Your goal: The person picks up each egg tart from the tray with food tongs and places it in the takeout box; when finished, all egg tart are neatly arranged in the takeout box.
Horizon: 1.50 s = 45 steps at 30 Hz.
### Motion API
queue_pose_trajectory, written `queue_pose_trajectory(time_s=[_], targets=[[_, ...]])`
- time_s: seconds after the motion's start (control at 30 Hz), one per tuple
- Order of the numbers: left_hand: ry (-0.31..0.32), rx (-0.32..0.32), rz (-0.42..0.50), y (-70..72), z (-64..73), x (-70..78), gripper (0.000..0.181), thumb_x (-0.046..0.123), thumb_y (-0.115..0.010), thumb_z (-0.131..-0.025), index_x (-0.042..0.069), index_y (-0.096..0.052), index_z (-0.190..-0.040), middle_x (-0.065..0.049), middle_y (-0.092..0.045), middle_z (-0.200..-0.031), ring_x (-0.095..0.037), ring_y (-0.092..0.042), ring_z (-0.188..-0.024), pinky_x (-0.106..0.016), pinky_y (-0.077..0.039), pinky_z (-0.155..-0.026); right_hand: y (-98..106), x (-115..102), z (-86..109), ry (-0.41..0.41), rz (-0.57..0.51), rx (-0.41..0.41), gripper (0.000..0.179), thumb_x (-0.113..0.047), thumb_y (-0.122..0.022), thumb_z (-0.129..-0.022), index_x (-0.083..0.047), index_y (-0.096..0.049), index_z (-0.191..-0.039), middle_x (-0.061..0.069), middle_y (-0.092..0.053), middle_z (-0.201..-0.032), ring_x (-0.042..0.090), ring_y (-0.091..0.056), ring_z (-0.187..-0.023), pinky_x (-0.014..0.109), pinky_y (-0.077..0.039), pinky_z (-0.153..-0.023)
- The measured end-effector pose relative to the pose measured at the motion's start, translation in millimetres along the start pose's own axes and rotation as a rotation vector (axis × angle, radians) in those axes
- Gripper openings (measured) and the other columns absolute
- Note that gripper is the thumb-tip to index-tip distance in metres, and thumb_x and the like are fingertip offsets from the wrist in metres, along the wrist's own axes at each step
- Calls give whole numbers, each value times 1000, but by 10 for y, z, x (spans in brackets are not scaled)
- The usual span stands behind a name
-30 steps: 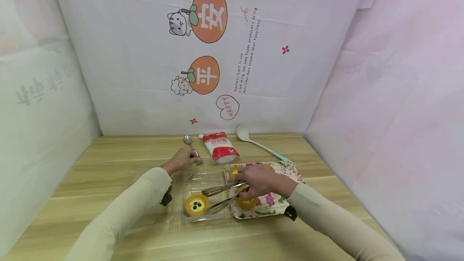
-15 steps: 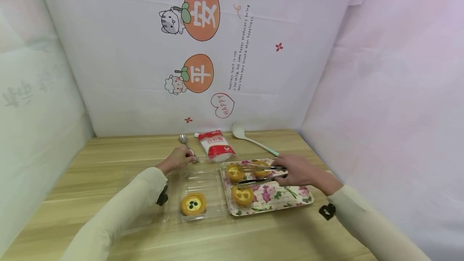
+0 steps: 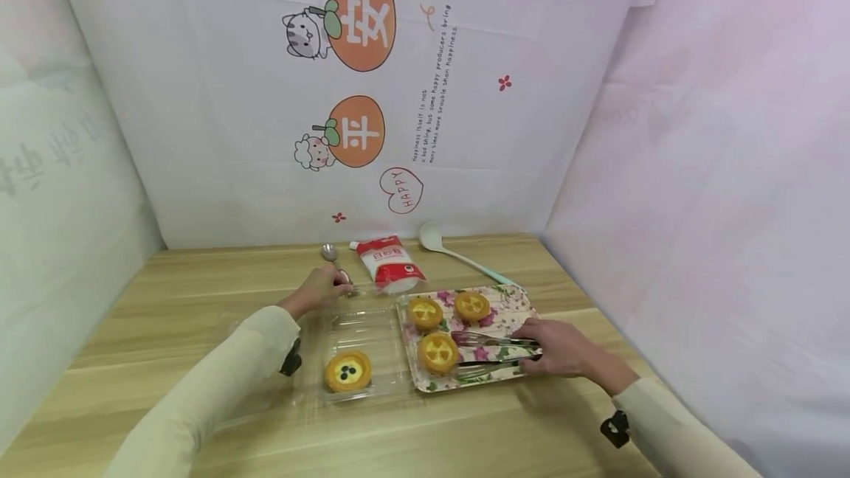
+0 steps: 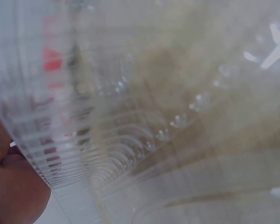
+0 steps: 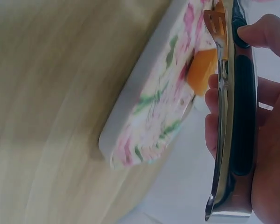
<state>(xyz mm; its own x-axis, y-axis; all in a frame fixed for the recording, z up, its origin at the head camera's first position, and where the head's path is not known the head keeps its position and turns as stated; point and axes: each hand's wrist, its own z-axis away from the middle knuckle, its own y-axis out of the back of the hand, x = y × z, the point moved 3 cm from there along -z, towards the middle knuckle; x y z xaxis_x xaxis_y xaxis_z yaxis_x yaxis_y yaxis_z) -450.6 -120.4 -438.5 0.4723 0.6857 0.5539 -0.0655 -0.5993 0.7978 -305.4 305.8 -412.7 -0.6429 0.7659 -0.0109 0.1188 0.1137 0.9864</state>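
Note:
My right hand (image 3: 561, 347) grips a pair of metal tongs (image 5: 242, 116) with dark handle pads. In the head view the tong tips are at the right side of the nearest egg tart (image 3: 438, 352) on the floral tray (image 3: 516, 302). Two more tarts sit behind it, a left one (image 3: 425, 313) and a right one (image 3: 471, 306). My left hand (image 3: 317, 291) pinches the edge of a clear plastic container lid (image 4: 144, 112), whose ribbed wall fills the left wrist view. One tart with dark berries (image 3: 348, 371) lies in the clear container (image 3: 385, 345).
Along the back of the wooden table (image 3: 219, 293) lie a metal spoon (image 3: 329, 252), a red and white bag (image 3: 388, 264) and a white ladle (image 3: 432, 237) with a green handle. Printed white sheets (image 3: 491, 131) wall in the table at the back and sides.
My right hand has drawn the tongs rightward from the berry tart in the container, then lowered them toward the nearest tart on the tray. My left hand keeps its hold at the lid.

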Motion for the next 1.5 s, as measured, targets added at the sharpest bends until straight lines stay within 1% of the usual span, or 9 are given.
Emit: queue_pose_trajectory(time_s=[0.2,0.37,0.5,0.63,0.77,0.93,1.1,1.2,1.5], targets=[[11,-7,14,20,26,-42,14,5,-67,-91,-4,-71,-81,-9,-67,-80,-13,-48,-67,-29,-41,-63,-83,-118,-117,9,-6,12,34,-32,-73,-81,-14,-70,-109,-2,-65,-99,13,-61,-84,35,-51,-69],[-3,7,7,31,56,-96,15,5,-67,-90,-3,-71,-79,-7,-66,-77,-13,-47,-66,-29,-40,-62,-59,-155,-127,11,-5,31,31,-30,-73,-79,-14,-70,-105,-2,-66,-98,14,-62,-84,36,-51,-70],[-16,17,-4,29,89,-119,15,4,-67,-90,-2,-71,-77,-5,-67,-78,-13,-49,-67,-29,-42,-62,33,-148,-109,-2,17,51,29,-29,-72,-80,-14,-70,-105,-3,-66,-96,12,-61,-80,34,-50,-67],[-39,19,-14,20,95,-96,13,4,-67,-89,-3,-72,-79,-7,-70,-82,-13,-53,-70,-31,-45,-66,235,-151,-176,-29,20,72,27,-28,-71,-84,-13,-68,-106,-5,-64,-90,5,-55,-70,28,-45,-59],[-55,35,-16,39,82,-63,12,4,-68,-89,-4,-72,-81,-9,-70,-81,-14,-54,-70,-33,-46,-67,502,-343,-440,-30,19,36,29,-29,-68,-88,-11,-67,-110,-3,-62,-91,4,-51,-67,26,-43,-57],[-73,50,-11,74,74,-50,12,4,-69,-89,-3,-71,-80,-9,-71,-82,-16,-59,-73,-36,-49,-71,719,-841,-929,58,170,-90,31,-33,-66,-90,-11,-70,-112,-1,-62,-92,9,-54,-70,30,-47,-61],[-127,63,-32,40,24,-26,12,5,-70,-88,-2,-71,-78,-8,-71,-81,-17,-61,-74,-37,-51,-72,736,-1233,-1291,134,375,-200,10,-28,-64,-87,-18,-66,-86,-6,-50,-74,8,-39,-59,26,-34,-53],[-135,56,-41,13,4,-23,13,5,-70,-88,-2,-71,-78,-8,-72,-82,-17,-61,-74,-36,-51,-71,676,-1332,-1423,157,440,-227,14,-27,-65,-83,-20,-57,-74,-6,-45,-69,9,-32,-57,27,-26,-51],[-86,29,-22,51,7,-30,14,7,-69,-90,-1,-73,-79,-6,-71,-80,-12,-55,-70,-30,-49,-66,684,-1424,-1602,101,509,-290,21,-35,-71,-79,-19,-58,-71,-5,-51,-71,11,-37,-59,29,-28,-50]])
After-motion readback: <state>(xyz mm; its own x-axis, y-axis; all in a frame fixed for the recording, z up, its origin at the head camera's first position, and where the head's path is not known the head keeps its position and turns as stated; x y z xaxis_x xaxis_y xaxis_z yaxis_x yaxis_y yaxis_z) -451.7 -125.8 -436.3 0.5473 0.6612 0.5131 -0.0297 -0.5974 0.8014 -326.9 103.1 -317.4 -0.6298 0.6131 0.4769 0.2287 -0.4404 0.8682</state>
